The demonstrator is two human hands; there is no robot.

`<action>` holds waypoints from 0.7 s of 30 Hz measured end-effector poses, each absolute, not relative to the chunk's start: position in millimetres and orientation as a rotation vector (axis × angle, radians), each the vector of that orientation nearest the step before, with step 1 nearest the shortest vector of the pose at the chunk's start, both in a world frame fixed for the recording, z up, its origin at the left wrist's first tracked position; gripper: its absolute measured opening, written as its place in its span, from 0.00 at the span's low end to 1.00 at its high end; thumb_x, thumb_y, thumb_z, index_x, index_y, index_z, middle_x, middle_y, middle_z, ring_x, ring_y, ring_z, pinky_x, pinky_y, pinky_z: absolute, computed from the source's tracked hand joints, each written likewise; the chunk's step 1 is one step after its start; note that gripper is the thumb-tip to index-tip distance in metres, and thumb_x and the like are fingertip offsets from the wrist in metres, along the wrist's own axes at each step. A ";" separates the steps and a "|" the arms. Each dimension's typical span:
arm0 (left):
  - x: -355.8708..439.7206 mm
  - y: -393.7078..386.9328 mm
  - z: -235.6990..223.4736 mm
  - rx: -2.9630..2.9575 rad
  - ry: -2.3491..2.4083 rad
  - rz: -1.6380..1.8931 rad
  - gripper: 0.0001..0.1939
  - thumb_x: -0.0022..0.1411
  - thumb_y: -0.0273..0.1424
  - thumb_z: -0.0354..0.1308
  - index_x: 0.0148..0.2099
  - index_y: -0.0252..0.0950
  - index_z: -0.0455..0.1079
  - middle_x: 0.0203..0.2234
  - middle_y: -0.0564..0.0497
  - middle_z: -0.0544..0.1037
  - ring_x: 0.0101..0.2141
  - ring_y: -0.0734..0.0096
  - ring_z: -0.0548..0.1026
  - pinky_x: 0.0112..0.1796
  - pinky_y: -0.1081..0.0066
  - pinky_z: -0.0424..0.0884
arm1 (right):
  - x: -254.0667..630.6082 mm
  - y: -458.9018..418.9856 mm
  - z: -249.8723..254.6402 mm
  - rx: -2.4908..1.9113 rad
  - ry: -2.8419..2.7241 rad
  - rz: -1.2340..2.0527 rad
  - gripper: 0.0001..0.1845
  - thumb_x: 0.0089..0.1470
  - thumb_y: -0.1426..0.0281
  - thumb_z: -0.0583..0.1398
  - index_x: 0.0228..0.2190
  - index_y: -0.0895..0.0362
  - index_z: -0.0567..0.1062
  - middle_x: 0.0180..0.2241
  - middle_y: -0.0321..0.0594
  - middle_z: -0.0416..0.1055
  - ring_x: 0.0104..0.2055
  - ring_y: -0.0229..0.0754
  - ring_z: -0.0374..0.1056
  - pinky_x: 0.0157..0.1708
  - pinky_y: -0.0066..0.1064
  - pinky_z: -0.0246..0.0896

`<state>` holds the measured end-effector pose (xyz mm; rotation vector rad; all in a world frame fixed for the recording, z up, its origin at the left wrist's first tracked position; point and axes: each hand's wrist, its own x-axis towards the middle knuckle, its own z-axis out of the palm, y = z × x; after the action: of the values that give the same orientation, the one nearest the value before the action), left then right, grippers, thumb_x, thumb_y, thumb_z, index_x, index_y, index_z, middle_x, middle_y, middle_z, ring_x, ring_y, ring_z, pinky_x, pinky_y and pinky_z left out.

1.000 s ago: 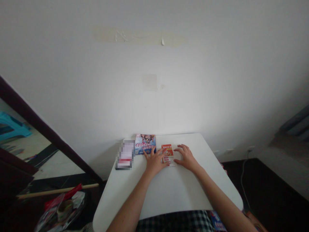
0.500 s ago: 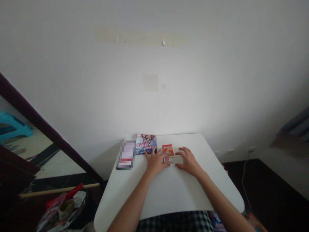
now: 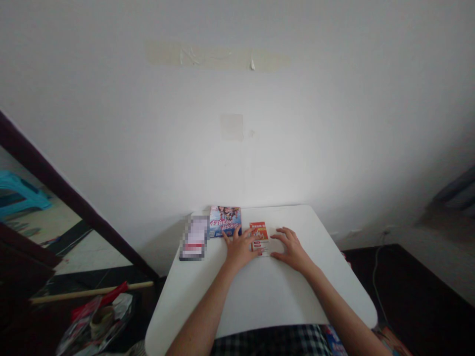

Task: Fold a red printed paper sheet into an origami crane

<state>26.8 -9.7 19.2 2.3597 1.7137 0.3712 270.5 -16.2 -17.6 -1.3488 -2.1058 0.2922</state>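
A small red and white printed card or leaflet (image 3: 261, 231) lies on the white table (image 3: 270, 296) between my two hands. My left hand (image 3: 239, 247) has its fingers spread, the thumb and fingertips over the card's left side. Its other fingertips reach the lower edge of a blue and pink printed booklet (image 3: 224, 217). Just right of the card, my right hand (image 3: 291, 248) is curved with thumb and fingers apart, holding nothing. Whether its fingertips touch the table is unclear.
A phone-shaped object (image 3: 195, 238), blurred by pixels, lies at the table's left side. The wall (image 3: 297, 148) stands right behind the table. On the floor at left are a plastic bag with a roll of tape (image 3: 102, 321) and a wooden stick (image 3: 92, 291).
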 end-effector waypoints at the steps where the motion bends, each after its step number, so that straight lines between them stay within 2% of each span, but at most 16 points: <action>1: 26.8 -9.6 19.2 2.365 1.709 0.372 0.24 0.58 0.56 0.57 0.58 0.68 0.68 0.66 0.62 0.64 0.68 0.38 0.48 0.56 0.20 0.27 | 270.6 -16.2 -18.3 -1.343 -2.095 0.298 0.25 0.51 0.63 0.67 0.52 0.47 0.74 0.59 0.45 0.63 0.65 0.54 0.53 0.62 0.54 0.56; 4: 27.0 -9.5 19.9 2.373 1.719 0.369 0.25 0.58 0.56 0.57 0.58 0.67 0.68 0.66 0.62 0.63 0.68 0.37 0.48 0.56 0.20 0.28 | 269.7 -16.3 -18.7 -1.333 -2.079 0.298 0.14 0.57 0.64 0.63 0.46 0.45 0.78 0.57 0.44 0.66 0.64 0.54 0.55 0.61 0.54 0.58; 7: 27.3 -9.7 20.6 2.376 1.731 0.351 0.25 0.58 0.56 0.57 0.58 0.67 0.68 0.67 0.61 0.63 0.68 0.38 0.48 0.57 0.20 0.29 | 266.7 -14.7 -16.2 -1.344 -2.106 0.278 0.07 0.58 0.64 0.63 0.37 0.45 0.82 0.56 0.43 0.67 0.64 0.55 0.55 0.61 0.54 0.58; 13: 25.7 -8.1 17.7 2.365 1.701 0.361 0.26 0.58 0.58 0.56 0.59 0.67 0.68 0.67 0.62 0.63 0.68 0.38 0.47 0.56 0.20 0.26 | 260.9 3.2 -12.9 -1.386 -2.097 0.260 0.04 0.54 0.66 0.66 0.32 0.45 0.83 0.55 0.42 0.67 0.63 0.56 0.55 0.60 0.55 0.58; 21: 25.3 -7.8 17.6 2.369 1.688 0.395 0.25 0.58 0.56 0.57 0.58 0.68 0.68 0.66 0.62 0.64 0.68 0.38 0.49 0.56 0.21 0.24 | 253.8 29.4 -11.9 -1.463 -2.035 0.210 0.05 0.53 0.67 0.66 0.32 0.46 0.84 0.52 0.43 0.69 0.62 0.56 0.56 0.58 0.52 0.59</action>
<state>25.3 -7.8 17.6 2.3685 1.6884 0.3954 253.8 29.4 -11.9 -1.4626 -2.0350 0.2104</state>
